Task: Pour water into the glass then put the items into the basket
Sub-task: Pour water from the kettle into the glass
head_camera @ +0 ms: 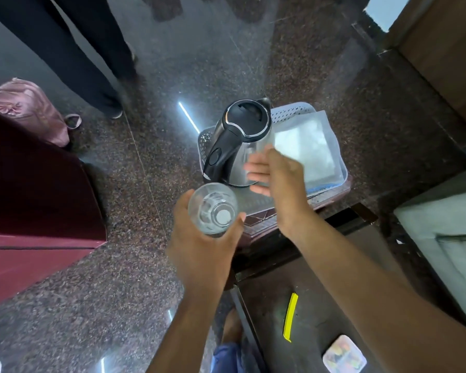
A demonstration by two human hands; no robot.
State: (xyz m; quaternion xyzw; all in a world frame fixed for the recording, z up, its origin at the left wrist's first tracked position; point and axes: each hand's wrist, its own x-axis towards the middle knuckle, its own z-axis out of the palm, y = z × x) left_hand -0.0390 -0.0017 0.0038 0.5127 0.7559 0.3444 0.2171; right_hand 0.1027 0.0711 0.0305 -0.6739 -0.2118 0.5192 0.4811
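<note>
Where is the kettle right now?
In the head view, the kettle stands in the basket near the middle, just beyond the glass in the left hand.

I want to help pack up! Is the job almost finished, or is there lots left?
Nearly finished, it looks like. The kettle already stands in the basket, with the right hand open beside it. The left hand grips the glass just short of the basket; whether it holds water is too hard to tell. What is left: setting the glass in the basket.
</note>
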